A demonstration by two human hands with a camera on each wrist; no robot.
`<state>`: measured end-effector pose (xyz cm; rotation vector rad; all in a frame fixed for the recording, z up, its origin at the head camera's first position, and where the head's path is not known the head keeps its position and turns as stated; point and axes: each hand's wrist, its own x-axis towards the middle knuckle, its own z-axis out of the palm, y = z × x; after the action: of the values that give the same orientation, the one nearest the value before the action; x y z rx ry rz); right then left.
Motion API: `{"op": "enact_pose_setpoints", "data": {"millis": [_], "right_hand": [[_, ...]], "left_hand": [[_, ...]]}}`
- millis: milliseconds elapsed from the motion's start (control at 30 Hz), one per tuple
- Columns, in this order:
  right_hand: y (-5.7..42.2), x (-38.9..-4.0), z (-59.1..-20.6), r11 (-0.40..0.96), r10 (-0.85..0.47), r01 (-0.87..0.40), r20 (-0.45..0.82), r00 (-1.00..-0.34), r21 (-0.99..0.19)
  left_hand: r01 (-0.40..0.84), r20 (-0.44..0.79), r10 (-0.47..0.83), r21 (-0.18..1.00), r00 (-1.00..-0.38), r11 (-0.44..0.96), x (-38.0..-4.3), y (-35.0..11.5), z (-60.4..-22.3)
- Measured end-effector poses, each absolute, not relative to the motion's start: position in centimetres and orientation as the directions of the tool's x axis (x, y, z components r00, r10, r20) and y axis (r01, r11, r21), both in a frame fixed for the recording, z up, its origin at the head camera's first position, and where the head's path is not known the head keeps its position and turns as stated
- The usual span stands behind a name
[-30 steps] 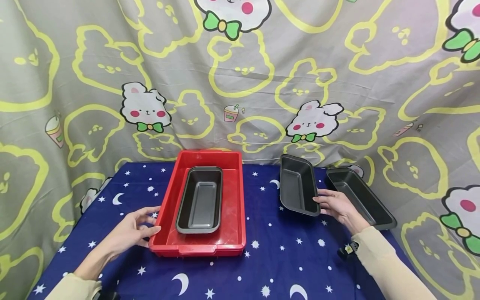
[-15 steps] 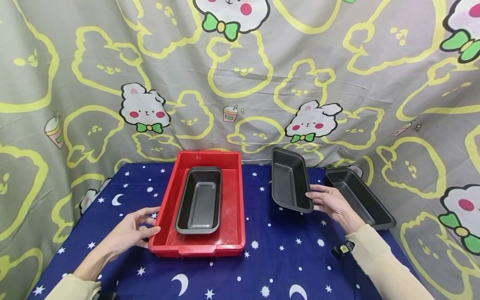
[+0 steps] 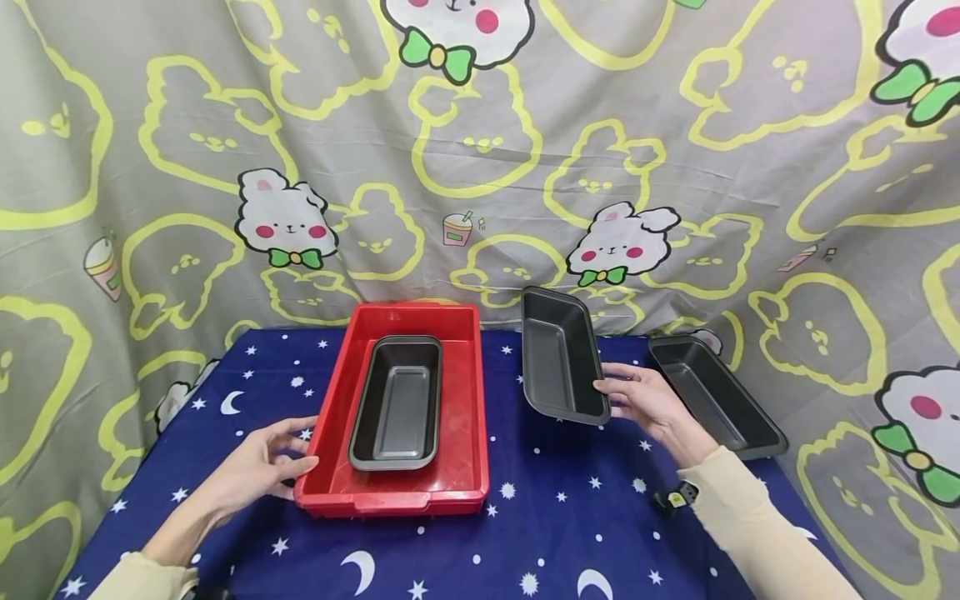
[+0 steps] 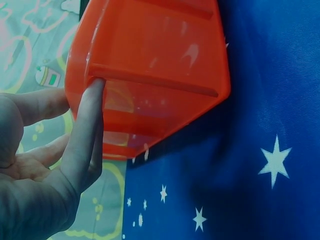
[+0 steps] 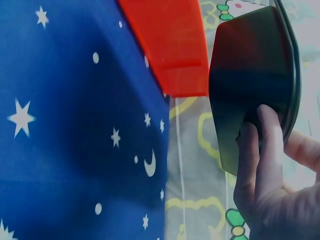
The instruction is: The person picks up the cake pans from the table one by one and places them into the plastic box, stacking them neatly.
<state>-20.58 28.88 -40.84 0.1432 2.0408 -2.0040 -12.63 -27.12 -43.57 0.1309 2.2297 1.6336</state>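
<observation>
My right hand (image 3: pixel 651 410) grips a dark loaf pan (image 3: pixel 558 354) by its right long rim, thumb over the edge. In the right wrist view its fingers press the outer wall of the pan (image 5: pixel 250 75), which is held tilted above the cloth. A red plastic tray (image 3: pixel 465 433) stands left of centre, with a second loaf pan (image 3: pixel 408 408) lying inside it. At the tray's left side my left hand (image 3: pixel 258 465) pinches the rim near the front corner. In the left wrist view the fingers lie against the outside of the tray (image 4: pixel 150 55).
A third loaf pan (image 3: pixel 716 396) rests at the table's right edge, beyond my right forearm. Blue cloth (image 3: pixel 480 575) with stars and moons covers the table. A grey curtain (image 3: pixel 510 158) with cartoon rabbits hangs close behind and at both sides.
My right hand has carried the gripped loaf pan leftward and slightly up, toward the red tray. The left hand, tray and the other two pans stay where they were.
</observation>
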Motion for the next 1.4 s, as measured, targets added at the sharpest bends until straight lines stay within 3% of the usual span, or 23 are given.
{"op": "enact_pose_setpoints", "data": {"millis": [500, 1400], "right_hand": [[25.2, -20.1, -39.1, 0.037, -0.162, 0.236, -0.239, -0.958, -0.971], [17.8, -20.0, -39.2, 0.001, -0.261, 0.243, -0.235, -0.936, -0.97]], "left_hand": [[-0.143, -0.246, 0.286, 0.931, -0.926, 0.337, -12.6, -27.1, -43.5], [-0.161, -0.266, 0.284, 0.925, -0.921, 0.344, -12.8, -27.2, -43.7]]}}
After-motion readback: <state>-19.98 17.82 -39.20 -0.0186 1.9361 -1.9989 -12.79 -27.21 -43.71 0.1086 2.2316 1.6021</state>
